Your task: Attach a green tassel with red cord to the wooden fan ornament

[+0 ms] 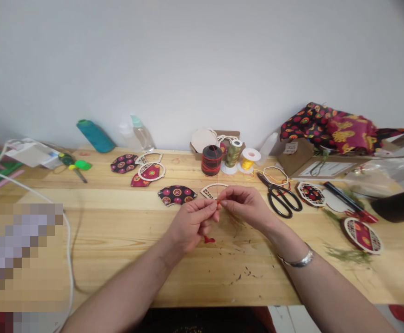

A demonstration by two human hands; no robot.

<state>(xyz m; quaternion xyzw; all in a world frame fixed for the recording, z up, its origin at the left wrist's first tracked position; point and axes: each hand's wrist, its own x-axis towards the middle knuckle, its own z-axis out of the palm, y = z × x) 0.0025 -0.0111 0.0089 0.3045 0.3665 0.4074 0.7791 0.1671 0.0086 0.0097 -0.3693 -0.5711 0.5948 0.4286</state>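
My left hand (191, 219) and my right hand (247, 206) meet above the middle of the table, fingertips pinched close together. Between them shows a small bit of red cord (218, 202). A red end (209, 239) hangs below the left fingers, its kind too small to make out. Just beyond the hands lies a pale wooden fan-shaped frame (209, 190), partly hidden by them. A fan-shaped patterned fabric piece (177, 195) rests to the left of it. Black-handled scissors (280, 196) lie right of my right hand.
A red-and-black thread spool (211, 161), a green spool (234, 153) and a yellow spool (249, 159) stand behind. Cardboard box (321, 164) with fabric sits back right. A round ornament (363, 236) lies right. Teal thread cone (95, 136) leans left. White cable (68, 236) crosses left.
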